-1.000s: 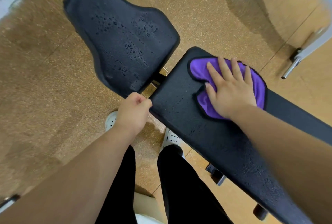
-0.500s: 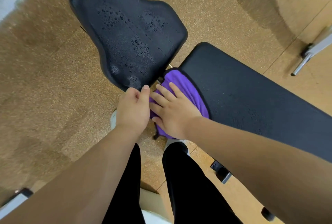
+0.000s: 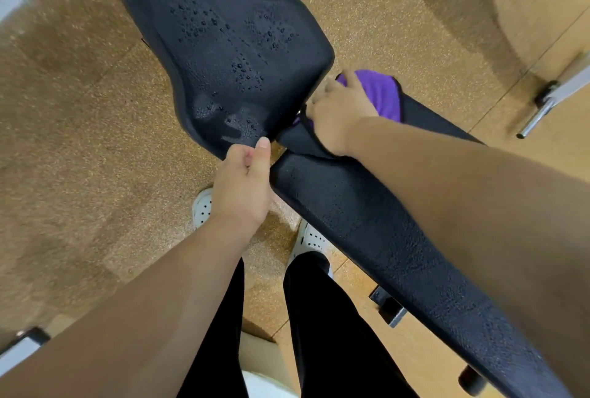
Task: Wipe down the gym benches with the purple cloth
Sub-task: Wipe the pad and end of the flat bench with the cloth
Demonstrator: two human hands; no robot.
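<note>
right hand [image 3: 338, 110] is curling fingers over the purple black-edged cloth [image 3: 383, 94] beneath it on the long black padded bench [image 3: 383, 231]; left hand [image 3: 242, 187], at its corner, is hiding its grip.

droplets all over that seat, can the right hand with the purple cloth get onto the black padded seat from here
Probably yes. The right hand, holding the purple cloth, sits right beside the black padded seat, whose droplet-covered top is bare; the left hand touches only its near tip.

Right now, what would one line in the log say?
right hand holds purple cloth at end of long pad | left hand curled by its corner | seat pad wet with droplets
</note>
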